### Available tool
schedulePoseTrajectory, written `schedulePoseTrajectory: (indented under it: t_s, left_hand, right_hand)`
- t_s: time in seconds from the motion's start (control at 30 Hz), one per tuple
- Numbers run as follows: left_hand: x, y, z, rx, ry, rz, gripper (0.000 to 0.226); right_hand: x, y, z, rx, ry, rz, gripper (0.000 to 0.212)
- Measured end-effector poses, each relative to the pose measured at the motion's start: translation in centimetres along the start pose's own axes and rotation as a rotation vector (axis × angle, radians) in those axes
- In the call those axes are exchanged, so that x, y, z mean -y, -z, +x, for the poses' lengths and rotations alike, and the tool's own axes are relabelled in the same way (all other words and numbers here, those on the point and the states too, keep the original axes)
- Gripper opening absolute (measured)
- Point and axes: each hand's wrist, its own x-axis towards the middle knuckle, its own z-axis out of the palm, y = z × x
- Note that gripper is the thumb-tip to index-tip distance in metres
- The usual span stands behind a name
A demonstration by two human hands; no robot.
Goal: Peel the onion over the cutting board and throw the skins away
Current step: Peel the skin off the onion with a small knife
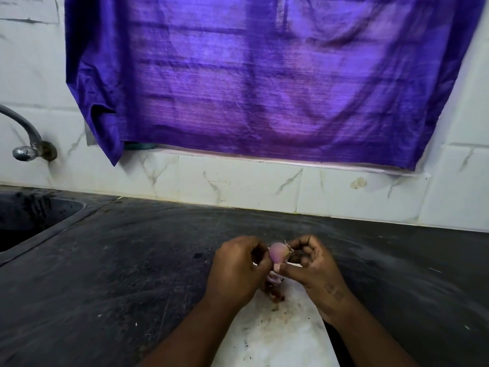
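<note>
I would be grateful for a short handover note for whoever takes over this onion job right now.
Left hand grips the onion above the cutting board.
Right hand pinches its other side, thumb on a loose strip.
Done: much skin is off; skins lie on the board.
Left: finish peeling and throw the skins away; no bin in view.

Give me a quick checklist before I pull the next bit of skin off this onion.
1. Onion gripped by left hand and right hand: ok.
2. Onion over the board: ok.
3. Board lying flat on the counter: ok.
4. Skins thrown away: not ok, some lie on the board.
5. Onion fully peeled: cannot tell, hands hide part.
</note>
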Motion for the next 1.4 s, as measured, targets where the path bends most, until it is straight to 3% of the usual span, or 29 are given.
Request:
schedulePoseTrajectory:
  t_s: [0.33,0.63,1.0,1.4]
  left_hand:
    - [0.5,0.7,0.5,0.029,0.063,-0.119,0.005]
    - [-0.1,0.3,0.2,0.062,0.107,-0.328,0.004]
    - [-0.2,0.3,0.0,0.023,0.056,-0.033,0.012]
    - [-0.2,0.8,0.3,0.015,0.006,0.032,0.007]
  right_hand:
    - [1.0,-0.1,-0.8,0.075,-0.035,0.089,0.047]
    - [1.2,0.3,-0.6,0.027,-0.046,0.126,0.041]
    - [0.8,-0.2,-0.4,0.036,-0.011,0.019,0.045]
    - [1.3,0.2,-0.6,0.187,-0.061,0.238,0.040]
